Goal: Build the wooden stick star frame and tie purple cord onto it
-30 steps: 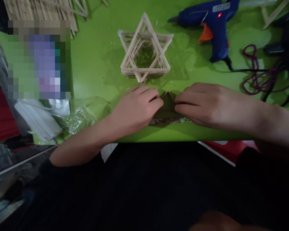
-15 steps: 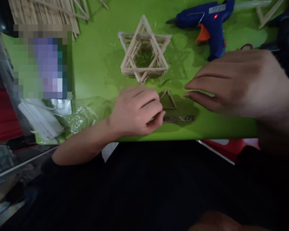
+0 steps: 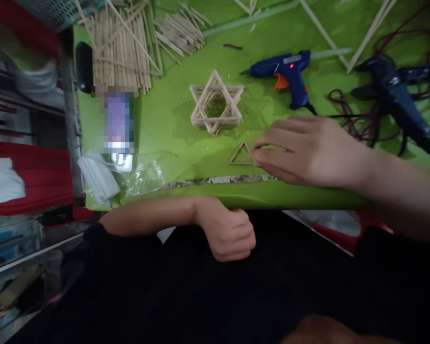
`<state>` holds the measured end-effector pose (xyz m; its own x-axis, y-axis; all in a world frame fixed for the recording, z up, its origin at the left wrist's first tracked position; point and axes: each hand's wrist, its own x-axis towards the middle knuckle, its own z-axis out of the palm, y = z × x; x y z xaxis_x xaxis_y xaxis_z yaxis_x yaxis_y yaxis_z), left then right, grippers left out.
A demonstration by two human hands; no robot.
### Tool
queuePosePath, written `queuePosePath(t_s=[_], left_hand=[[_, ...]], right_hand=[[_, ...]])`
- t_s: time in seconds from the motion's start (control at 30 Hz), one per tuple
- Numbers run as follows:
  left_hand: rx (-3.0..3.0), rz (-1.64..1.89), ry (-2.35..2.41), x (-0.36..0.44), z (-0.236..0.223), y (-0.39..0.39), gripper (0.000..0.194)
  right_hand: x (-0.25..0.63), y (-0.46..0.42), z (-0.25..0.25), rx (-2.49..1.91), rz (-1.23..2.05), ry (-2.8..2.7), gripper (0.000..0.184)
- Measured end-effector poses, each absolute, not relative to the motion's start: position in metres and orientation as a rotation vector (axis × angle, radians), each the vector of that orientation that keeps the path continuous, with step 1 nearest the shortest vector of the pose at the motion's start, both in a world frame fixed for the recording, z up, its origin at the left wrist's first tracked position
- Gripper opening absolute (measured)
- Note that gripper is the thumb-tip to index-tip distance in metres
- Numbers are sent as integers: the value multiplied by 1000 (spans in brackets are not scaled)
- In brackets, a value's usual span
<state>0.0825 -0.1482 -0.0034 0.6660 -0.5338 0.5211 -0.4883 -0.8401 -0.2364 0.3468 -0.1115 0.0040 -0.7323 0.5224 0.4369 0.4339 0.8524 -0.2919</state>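
My right hand (image 3: 304, 150) at right corner of triangle (image 3: 241, 163); can't tell if pinching. Triangle flat on table (image 3: 157, 110) near star (image 3: 217, 119), presumably for steadiness. Left hand (image 3: 232, 234) fisted past edge, likely giving room.

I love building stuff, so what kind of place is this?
Probably a craft-making spot: on the green table are a blue glue gun, a big pile of wooden sticks and a star-shaped stick frame.

I watch through one camera on the wearer's head, facing forward and steeply down from close above: the glossy bright-green tabletop (image 3: 157, 119) spans the upper frame, the wearer's black-clothed torso (image 3: 200, 296) the lower.
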Motion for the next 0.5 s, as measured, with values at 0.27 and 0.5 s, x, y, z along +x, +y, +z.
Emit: queuePosePath(t_s=[0.27, 0.5], left_hand=[[-2893, -460, 903, 138, 26, -194, 35], [-1605, -238, 1057, 196, 61, -214, 64]], right_hand=[[307, -157, -32, -348, 597, -2615, 66], [293, -165, -29, -296, 1084, -2312, 88]])
